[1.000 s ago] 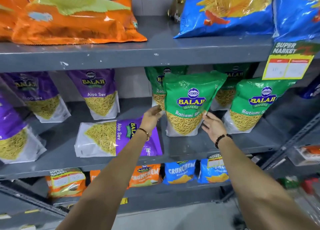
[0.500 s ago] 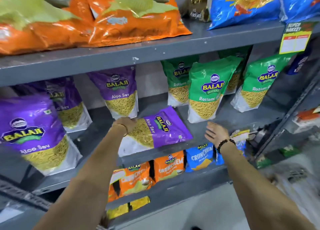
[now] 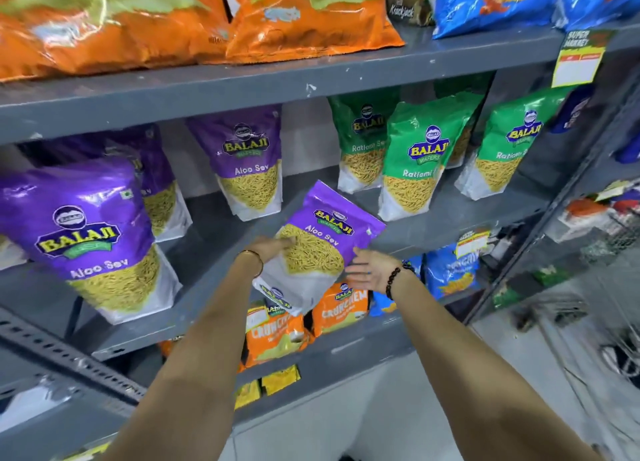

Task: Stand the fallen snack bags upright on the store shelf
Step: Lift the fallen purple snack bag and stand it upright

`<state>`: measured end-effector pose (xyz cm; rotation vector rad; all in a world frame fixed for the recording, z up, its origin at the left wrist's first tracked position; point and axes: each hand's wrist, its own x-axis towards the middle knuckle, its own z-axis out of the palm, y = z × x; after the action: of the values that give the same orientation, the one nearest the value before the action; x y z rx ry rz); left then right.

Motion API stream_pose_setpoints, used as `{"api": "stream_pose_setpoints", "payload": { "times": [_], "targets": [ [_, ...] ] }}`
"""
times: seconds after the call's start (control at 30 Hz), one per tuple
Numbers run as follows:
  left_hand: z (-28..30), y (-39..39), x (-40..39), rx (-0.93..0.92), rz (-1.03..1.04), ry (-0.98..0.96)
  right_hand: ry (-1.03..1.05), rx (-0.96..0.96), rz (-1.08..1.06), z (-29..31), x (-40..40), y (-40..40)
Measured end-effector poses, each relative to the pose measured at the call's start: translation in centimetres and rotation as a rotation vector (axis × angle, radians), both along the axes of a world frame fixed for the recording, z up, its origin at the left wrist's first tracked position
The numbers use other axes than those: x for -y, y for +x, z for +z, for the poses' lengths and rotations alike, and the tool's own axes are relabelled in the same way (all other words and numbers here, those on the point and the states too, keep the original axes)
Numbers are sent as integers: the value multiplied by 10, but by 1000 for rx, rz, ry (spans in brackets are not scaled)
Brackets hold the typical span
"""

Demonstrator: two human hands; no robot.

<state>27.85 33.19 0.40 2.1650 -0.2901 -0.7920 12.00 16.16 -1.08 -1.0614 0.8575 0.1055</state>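
A purple Aloo Sev bag [image 3: 323, 233] hangs tilted over the front edge of the grey middle shelf [image 3: 436, 223], its top leaning right and its white bottom past the shelf lip. My left hand [image 3: 273, 249] grips its left side with fingers on the front. Just beside the bag's lower right edge is my right hand [image 3: 372, 270], open with the palm turned toward it; I cannot tell whether it touches. Upright purple bags stand at the back [image 3: 249, 169] and at the left front [image 3: 93, 238]. Green Ratlami Sev bags [image 3: 414, 162] stand upright to the right.
Orange bags [image 3: 311, 20] and blue bags [image 3: 495, 3] lie on the top shelf. A yellow price tag [image 3: 580, 60] hangs from that shelf's edge at right. Small orange Crunchem packs [image 3: 277, 336] and blue packs [image 3: 450, 273] fill the lower shelf. A slotted upright [image 3: 540, 232] bounds the right side.
The purple bag was lying flat on the shelf; my left hand has taken it and raised it, tilted. My right hand left the green bag and moved beside it. The view swung left.
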Motion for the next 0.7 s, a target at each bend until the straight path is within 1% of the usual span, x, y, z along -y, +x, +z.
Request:
{"api": "stream_pose_setpoints", "payload": {
  "times": [0.17, 0.27, 0.37, 0.43, 0.5, 0.57, 0.7],
  "targets": [
    [-2, -10, -5, 77, 66, -23, 55, -21, -47, 8, -12, 10],
    [0, -17, -9, 84, 94, -56, 82, -25, -54, 7, -14, 13],
    [1, -24, -17, 71, 123, -138, 74, -2, -46, 8, -16, 17],
    [2, -30, -25, 11, 165, -218, 34, 50, -23, 13, -14, 19],
    [4, -37, -34, -107, 161, -351, -7, 147, -7, 18, -8, 21],
    [7, -40, -42, -172, 80, -413, -15, 277, 36, 25, -1, 22],
    [22, -46, -55, -193, -85, -486, -8, 460, 231, 49, 15, 16]
  ]
}}
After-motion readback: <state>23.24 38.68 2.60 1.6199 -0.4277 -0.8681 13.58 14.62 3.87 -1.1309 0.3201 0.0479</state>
